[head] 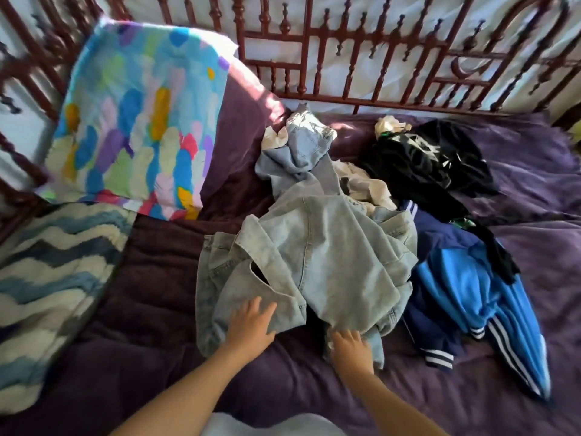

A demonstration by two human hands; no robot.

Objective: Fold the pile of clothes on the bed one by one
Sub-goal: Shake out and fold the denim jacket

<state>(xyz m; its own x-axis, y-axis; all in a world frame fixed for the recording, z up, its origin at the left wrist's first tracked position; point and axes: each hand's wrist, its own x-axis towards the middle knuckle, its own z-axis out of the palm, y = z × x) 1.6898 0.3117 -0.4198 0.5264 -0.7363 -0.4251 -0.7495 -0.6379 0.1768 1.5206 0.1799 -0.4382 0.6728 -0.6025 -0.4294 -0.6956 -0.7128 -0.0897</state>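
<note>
- Left hand (251,324): fingers spread, palm flat on the near left part of the denim (314,262).
- Right hand (352,350): sits at the denim's near bottom edge with the fingers bent into the cloth. Can't tell if it's actually pinching it or just resting there.
- The denim is pale blue and rumpled. It lies on top of the pile (393,215) in the middle of the bed (518,247), and one end trails off toward the headboard (377,58).
- Just right of the denim, partly tucked under it: a navy piece (440,240) with white-striped cuffs, and a bright blue piece (465,294) with white stripes hanging toward the near edge.
- Behind those is a black piece (424,162) with some pale print on it, plus a white piece (367,184) poking out between the black and the denim.
- The bed has a purple cover, wrinkled all over.
- Far left, a pillow (135,121) with colourful blotches leans on the rails. A blue-and-cream zigzag blanket (53,262) lies in front of it.
- The headboard is dark red with turned spindles, and there's a white wall behind it.
</note>
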